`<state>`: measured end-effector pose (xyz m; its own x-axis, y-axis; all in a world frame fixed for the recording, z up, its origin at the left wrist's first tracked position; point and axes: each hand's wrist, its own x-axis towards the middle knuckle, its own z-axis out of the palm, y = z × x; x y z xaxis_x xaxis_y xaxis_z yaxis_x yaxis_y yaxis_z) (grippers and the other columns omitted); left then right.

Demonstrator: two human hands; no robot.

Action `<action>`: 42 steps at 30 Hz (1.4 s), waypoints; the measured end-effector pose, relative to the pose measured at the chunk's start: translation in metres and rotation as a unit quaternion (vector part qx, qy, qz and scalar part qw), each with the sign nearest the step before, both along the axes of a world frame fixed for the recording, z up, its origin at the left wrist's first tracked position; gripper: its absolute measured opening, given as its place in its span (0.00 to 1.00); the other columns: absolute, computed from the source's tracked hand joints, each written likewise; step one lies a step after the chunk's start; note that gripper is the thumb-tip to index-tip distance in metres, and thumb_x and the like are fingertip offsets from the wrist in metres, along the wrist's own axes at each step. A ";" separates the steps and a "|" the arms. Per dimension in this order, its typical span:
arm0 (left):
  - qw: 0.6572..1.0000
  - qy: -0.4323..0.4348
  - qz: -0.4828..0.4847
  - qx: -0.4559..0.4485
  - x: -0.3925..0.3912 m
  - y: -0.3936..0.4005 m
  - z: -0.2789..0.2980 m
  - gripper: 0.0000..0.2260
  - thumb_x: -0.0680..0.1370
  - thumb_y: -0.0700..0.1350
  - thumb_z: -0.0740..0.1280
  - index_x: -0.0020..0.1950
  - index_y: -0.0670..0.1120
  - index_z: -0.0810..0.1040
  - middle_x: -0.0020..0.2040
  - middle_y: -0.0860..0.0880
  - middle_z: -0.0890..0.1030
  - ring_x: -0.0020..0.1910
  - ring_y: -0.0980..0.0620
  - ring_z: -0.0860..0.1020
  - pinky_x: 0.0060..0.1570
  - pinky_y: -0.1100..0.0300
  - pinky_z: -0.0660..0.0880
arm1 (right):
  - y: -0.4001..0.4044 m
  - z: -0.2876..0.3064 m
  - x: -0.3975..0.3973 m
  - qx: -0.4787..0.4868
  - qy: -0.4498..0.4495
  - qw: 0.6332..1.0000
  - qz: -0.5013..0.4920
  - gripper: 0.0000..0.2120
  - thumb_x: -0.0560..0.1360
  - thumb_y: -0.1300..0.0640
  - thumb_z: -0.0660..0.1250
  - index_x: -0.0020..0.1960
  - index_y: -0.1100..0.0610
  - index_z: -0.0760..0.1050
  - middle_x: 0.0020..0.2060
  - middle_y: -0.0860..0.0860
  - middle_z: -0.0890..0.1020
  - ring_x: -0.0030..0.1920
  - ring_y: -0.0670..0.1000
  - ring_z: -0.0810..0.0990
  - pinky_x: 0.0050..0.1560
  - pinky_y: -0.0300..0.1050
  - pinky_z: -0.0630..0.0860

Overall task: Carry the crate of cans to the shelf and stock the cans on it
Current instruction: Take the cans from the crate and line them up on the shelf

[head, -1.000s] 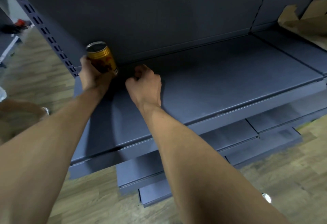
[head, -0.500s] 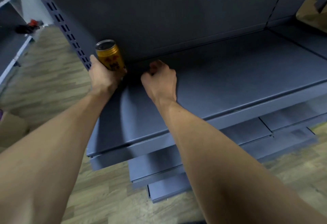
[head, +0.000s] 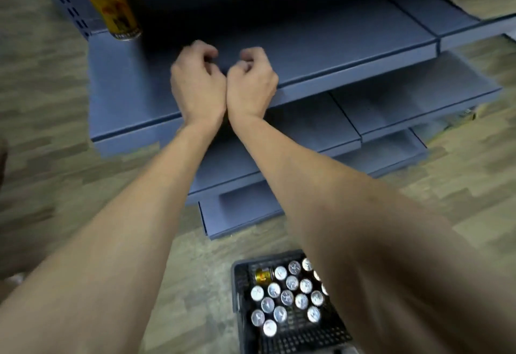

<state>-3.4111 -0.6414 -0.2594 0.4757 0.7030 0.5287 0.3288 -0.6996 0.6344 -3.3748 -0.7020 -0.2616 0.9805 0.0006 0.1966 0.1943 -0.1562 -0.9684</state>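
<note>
Nearest to the camera, a dark grey plastic crate with lattice walls (head: 293, 337) stands on the wood-pattern floor (head: 42, 102). Inside it are many upright cans with silver tops (head: 287, 297), packed close together, and one golden can (head: 264, 275) lying at the far left corner of the crate. The right forearm covers the right side of the crate.

Both bare arms reach forward from the bottom of the view. The left hand (head: 196, 82) and the right hand (head: 250, 82) are side by side, the wrists touching each other, over the front part of the blue-grey metal shelf (head: 349, 37). The fingers of both hands are curled in, and neither hand holds anything.

Further back, a yellow drink can with a dark base (head: 114, 8) stands upright at the far left corner of this shelf, close to the perforated upright post (head: 67, 4), well apart from the hands. Lower shelf boards (head: 418, 93) of the same colour lie below.
</note>
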 end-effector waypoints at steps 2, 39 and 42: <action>1.000 0.004 -0.031 0.000 -0.007 -0.044 -0.009 0.14 0.70 0.37 0.58 0.48 0.46 0.80 0.45 0.48 0.83 0.46 0.48 0.79 0.46 0.54 0.73 | -0.039 -0.015 -0.001 -0.026 -0.035 0.999 -0.015 0.09 0.71 0.65 0.62 0.48 0.58 0.79 0.38 0.54 0.83 0.43 0.58 0.80 0.45 0.53 0.76; 0.721 0.614 -0.062 -0.315 -0.286 -0.372 -0.716 0.28 0.79 0.48 0.63 0.77 0.51 0.57 0.69 0.41 0.68 0.59 0.41 0.76 0.55 0.49 0.76 | -0.454 -0.776 -0.210 -0.611 0.348 0.578 0.414 0.23 0.77 0.55 0.64 0.69 0.44 0.62 0.63 0.61 0.67 0.57 0.63 0.76 0.52 0.51 0.78; 0.728 0.594 -0.040 -0.339 -0.287 -0.371 -0.723 0.26 0.79 0.48 0.64 0.75 0.51 0.59 0.66 0.43 0.71 0.58 0.42 0.77 0.56 0.49 0.76 | -0.446 -0.788 -0.221 -0.662 0.296 0.566 0.392 0.21 0.79 0.58 0.63 0.68 0.50 0.60 0.61 0.67 0.69 0.55 0.62 0.77 0.44 0.47 0.72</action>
<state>-3.6986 -1.0125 -0.9826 0.3673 0.5561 -0.7455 0.9035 -0.4038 0.1439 -3.5956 -1.1476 -1.0498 0.4713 0.2433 -0.8477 0.4086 -0.9121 -0.0346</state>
